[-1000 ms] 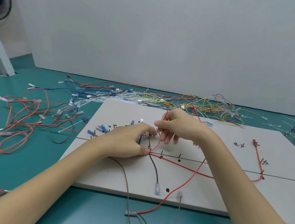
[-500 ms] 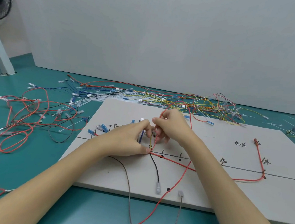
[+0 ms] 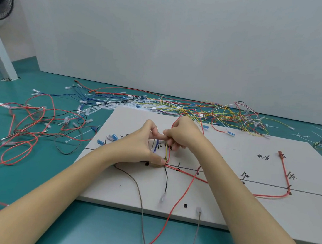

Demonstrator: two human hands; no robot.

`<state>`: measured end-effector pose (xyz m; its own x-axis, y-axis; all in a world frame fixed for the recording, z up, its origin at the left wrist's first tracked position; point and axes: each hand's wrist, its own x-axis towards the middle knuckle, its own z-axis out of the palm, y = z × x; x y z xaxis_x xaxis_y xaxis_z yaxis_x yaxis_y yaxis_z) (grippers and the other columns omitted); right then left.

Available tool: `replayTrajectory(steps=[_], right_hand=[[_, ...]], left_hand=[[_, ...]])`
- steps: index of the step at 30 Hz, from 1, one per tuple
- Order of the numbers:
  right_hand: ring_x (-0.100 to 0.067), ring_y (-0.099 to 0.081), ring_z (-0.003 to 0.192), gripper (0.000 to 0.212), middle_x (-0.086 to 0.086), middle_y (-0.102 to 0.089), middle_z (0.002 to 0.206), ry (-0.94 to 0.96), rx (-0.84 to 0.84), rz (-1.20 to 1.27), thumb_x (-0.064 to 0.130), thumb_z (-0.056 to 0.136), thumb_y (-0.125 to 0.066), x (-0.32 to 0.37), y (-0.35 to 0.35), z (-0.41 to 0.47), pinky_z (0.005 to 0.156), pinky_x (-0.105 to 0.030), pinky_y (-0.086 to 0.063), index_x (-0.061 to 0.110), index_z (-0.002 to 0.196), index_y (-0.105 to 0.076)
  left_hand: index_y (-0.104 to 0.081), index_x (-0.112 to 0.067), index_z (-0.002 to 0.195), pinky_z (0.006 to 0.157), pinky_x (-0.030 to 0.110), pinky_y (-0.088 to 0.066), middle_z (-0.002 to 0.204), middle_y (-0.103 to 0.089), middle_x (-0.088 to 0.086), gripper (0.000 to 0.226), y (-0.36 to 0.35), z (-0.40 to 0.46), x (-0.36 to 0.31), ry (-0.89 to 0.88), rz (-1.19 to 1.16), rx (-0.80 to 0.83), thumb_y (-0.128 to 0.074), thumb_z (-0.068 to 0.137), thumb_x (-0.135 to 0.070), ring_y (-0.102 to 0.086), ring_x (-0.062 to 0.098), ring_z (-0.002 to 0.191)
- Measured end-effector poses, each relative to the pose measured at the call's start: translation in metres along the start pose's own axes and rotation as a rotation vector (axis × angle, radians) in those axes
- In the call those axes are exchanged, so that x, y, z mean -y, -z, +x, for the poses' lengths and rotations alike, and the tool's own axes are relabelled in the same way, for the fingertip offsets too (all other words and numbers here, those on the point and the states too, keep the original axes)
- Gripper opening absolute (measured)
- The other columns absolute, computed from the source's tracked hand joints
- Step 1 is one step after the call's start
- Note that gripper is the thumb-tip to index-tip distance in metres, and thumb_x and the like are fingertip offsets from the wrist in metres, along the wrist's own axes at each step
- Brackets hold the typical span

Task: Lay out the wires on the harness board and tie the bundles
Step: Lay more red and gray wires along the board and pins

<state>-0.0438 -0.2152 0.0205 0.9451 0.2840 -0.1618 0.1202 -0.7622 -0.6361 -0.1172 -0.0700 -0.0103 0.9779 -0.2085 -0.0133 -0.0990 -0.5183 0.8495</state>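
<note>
My left hand (image 3: 135, 148) rests on the board (image 3: 251, 144) near its left edge, thumb pressing the wire bundle (image 3: 166, 153) down where the wires meet the drawn line. My right hand (image 3: 182, 133) sits just beyond, touching the left forefinger, its fingers curled and pinching a red wire (image 3: 181, 196) that loops from the far edge over the hand and also trails off the near edge. The bundle runs between both hands.

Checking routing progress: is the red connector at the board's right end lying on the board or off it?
On the board: the red connector lies flat on the harness board, its wire running down toward the drawn line.
</note>
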Motion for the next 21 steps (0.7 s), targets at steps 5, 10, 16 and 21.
replayTrajectory(steps=[5, 10, 16, 21], right_hand=[[-0.015, -0.056, 0.037, 0.014, -0.011, -0.061, 0.058, -0.007, 0.037, 0.119, 0.011, 0.095, -0.057, 0.001, 0.003, -0.004, 0.033, -0.014, -0.036, 0.001, 0.084, -0.057], [-0.022, -0.052, 0.047, 0.009, -0.017, -0.060, 0.069, -0.012, 0.073, 0.078, 0.010, 0.093, -0.059, 0.012, 0.006, -0.006, 0.041, -0.020, -0.038, 0.004, 0.089, -0.055], [-0.027, -0.063, 0.064, 0.014, -0.020, -0.073, 0.079, 0.034, 0.021, -0.074, 0.009, 0.086, -0.066, 0.019, -0.004, -0.004, 0.063, -0.036, -0.053, -0.004, 0.086, -0.070], [-0.029, -0.062, 0.078, 0.014, -0.008, -0.063, 0.074, 0.137, -0.086, -0.283, 0.017, 0.086, -0.064, 0.025, -0.013, -0.011, 0.055, -0.027, -0.044, 0.005, 0.079, -0.061]], left_hand=[[-0.032, -0.026, 0.091, 0.065, 0.028, -0.045, 0.118, -0.065, -0.024, 0.060, 0.002, 0.000, 0.001, 0.040, -0.169, 0.002, -0.082, 0.059, -0.035, -0.047, 0.017, 0.060], [-0.032, -0.021, 0.090, 0.067, 0.030, -0.044, 0.119, -0.067, -0.014, 0.044, 0.000, 0.003, 0.005, 0.050, -0.208, -0.066, -0.072, 0.076, -0.011, -0.051, 0.020, 0.061], [-0.031, -0.016, 0.093, 0.038, 0.021, -0.040, 0.118, -0.067, 0.003, 0.027, 0.011, -0.002, 0.000, 0.146, -0.346, -0.142, -0.046, 0.091, 0.007, -0.070, 0.025, 0.067], [-0.036, -0.018, 0.091, 0.041, 0.027, -0.049, 0.106, -0.070, 0.003, 0.025, 0.027, -0.006, -0.003, 0.157, -0.351, -0.247, -0.044, 0.091, 0.006, -0.068, 0.018, 0.060]])
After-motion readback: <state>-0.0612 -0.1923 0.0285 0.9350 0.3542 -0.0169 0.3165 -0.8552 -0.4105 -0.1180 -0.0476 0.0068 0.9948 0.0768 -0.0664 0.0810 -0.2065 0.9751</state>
